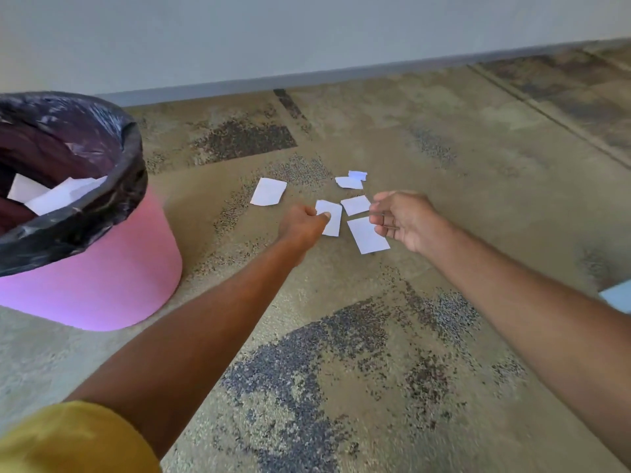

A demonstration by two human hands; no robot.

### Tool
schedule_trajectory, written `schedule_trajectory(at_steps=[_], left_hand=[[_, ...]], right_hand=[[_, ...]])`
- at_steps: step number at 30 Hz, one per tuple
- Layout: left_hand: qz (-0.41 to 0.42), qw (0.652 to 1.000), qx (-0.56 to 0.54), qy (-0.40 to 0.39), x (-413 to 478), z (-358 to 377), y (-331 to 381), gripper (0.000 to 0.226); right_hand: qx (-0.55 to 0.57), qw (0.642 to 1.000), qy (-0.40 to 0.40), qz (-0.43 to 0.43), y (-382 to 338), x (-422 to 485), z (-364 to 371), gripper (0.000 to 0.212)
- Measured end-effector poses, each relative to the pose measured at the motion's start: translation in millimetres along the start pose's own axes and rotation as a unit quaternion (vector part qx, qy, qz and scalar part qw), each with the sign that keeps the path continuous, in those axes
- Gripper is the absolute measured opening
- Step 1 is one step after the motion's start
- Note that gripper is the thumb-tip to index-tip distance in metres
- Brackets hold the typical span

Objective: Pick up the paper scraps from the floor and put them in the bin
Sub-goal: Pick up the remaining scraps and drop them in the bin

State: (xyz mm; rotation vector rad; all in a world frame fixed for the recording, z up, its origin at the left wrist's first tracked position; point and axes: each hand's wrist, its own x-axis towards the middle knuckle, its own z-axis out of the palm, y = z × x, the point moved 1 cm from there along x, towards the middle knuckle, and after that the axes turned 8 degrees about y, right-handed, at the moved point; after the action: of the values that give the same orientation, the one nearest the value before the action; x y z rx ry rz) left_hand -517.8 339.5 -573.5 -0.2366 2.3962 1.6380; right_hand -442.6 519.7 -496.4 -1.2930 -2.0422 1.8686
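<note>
Your left hand (302, 224) pinched a paper scrap (334, 222) at its edge; your right hand (406, 220) hovered loosely curled, empty. The scrap looked light and flimsy, best lifted by an edge.

Soft, even light fills the scene, bright enough to show the grain of the mottled beige-and-grey carpet floor (341, 336), and what shadows there are stay faint and diffuse. The round pink plastic bin (112, 268) glows purple along its lower left side, and its glossy black bin liner (102, 206) catches pale glints. The small white paper scraps (268, 196) are nearly blown out, the farthest tinged blue. The right hand (406, 220) is smeared by motion blur, the yellow sleeve (68, 438) is soft, and the grey baseboard (307, 78) slants and bows with wide-angle distortion.
</note>
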Motion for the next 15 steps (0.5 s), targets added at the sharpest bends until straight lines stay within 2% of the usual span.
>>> schedule_trajectory(at_steps=[3,7,8,10,15], left_hand=[[-0.003,0.999,0.053,0.008,4,16,-13,0.052],[0.041,0.991,0.117,0.053,9,31,-21,0.059],[0.049,0.988,0.131,0.064,10,33,-22,0.062],[0.051,0.983,0.161,0.075,13,36,-23,0.072],[0.058,0.96,0.265,0.072,19,44,-18,0.091]], right_hand=[[-0.044,0.999,0.025,-0.012,21,19,-2,0.025],[-0.184,0.981,0.032,-0.053,44,37,2,0.017],[-0.241,0.968,0.02,-0.069,48,38,4,0.021],[-0.332,0.939,0.012,-0.092,59,43,8,0.043],[-0.465,0.864,0.056,-0.183,78,49,23,0.075]])
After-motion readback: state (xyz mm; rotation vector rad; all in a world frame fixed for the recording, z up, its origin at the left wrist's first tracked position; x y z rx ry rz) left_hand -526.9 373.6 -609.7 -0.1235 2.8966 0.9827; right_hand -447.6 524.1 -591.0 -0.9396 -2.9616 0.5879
